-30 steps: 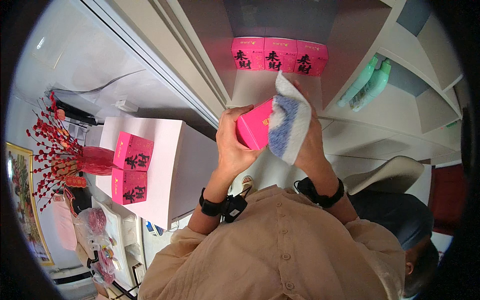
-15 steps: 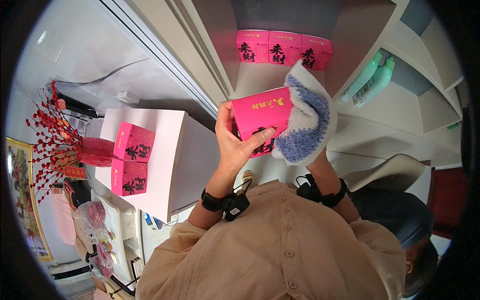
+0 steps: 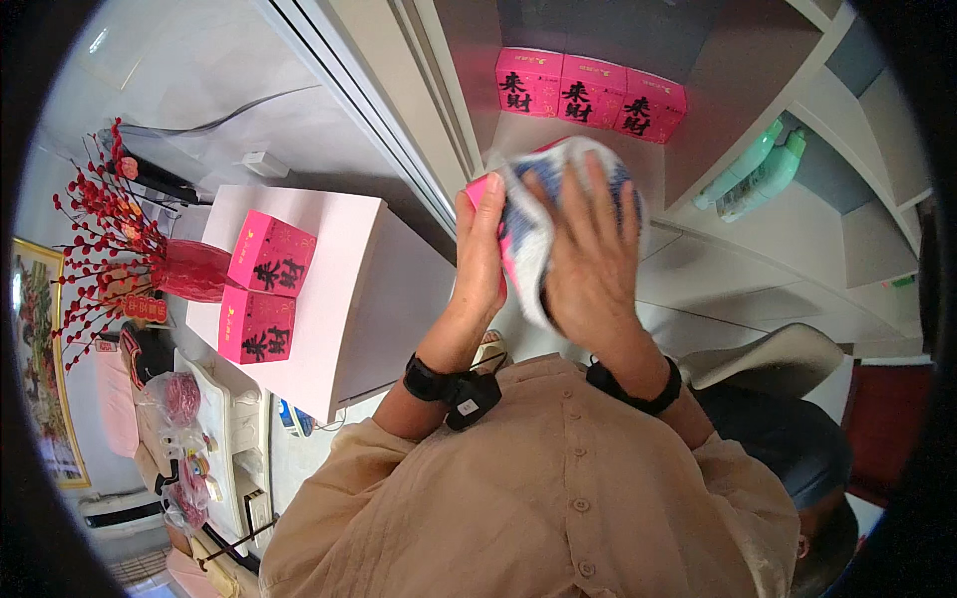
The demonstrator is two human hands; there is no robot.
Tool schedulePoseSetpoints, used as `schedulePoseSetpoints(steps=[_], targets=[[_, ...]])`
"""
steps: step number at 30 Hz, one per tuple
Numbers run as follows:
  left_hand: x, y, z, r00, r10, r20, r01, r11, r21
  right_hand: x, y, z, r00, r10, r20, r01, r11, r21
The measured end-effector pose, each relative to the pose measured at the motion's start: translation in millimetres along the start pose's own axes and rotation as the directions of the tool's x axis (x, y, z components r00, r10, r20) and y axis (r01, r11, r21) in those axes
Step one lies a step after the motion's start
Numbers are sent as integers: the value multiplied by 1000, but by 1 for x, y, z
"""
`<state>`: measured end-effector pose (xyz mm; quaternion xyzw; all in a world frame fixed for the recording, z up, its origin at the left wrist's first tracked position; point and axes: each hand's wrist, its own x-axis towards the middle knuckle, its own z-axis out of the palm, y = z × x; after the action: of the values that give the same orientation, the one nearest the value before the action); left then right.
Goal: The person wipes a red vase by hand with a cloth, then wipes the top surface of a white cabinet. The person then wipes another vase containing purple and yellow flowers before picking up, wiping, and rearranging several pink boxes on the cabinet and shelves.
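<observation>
A pink cardboard box (image 3: pixel 476 187) is held up in front of my chest, mostly covered by a white and blue cloth (image 3: pixel 526 237). My left hand (image 3: pixel 477 261) grips the box from its left side, thumb upright along the near edge. Over the cloth, my right hand (image 3: pixel 592 264) lies flat with its fingers stretched and slightly apart, pressing it against the box. Three matching pink boxes (image 3: pixel 590 92) stand in a row on the shelf ahead. Two more, an upper box (image 3: pixel 269 257) and a lower box (image 3: pixel 259 329), sit on the white cabinet at left.
The white cabinet (image 3: pixel 344 239) stands close to my left arm. A red vase (image 3: pixel 189 271) with red berry branches is beside its boxes. Green bottles (image 3: pixel 763 179) lie on the right shelf. A beige chair (image 3: pixel 768 357) and a person in dark clothing (image 3: pixel 778 429) are at lower right.
My right hand has come round from behind the cloth to lie over it. The cloth now covers most of the box, which has turned in my left hand.
</observation>
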<state>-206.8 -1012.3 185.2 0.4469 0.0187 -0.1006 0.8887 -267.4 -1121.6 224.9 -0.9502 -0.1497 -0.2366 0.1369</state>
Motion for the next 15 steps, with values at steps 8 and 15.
schedulePoseSetpoints(steps=[8, 15], targets=[[-5, 6, 0, 981, 192, 19, -187, 923, 336, 5, 10, 10, 990, 75, -118, -58, 988, 141], [6, 6, -25, 995, 50, -92, -53, 998, -26, -12, -3, 20, 965, -262, 19, 257, 956, 140]])
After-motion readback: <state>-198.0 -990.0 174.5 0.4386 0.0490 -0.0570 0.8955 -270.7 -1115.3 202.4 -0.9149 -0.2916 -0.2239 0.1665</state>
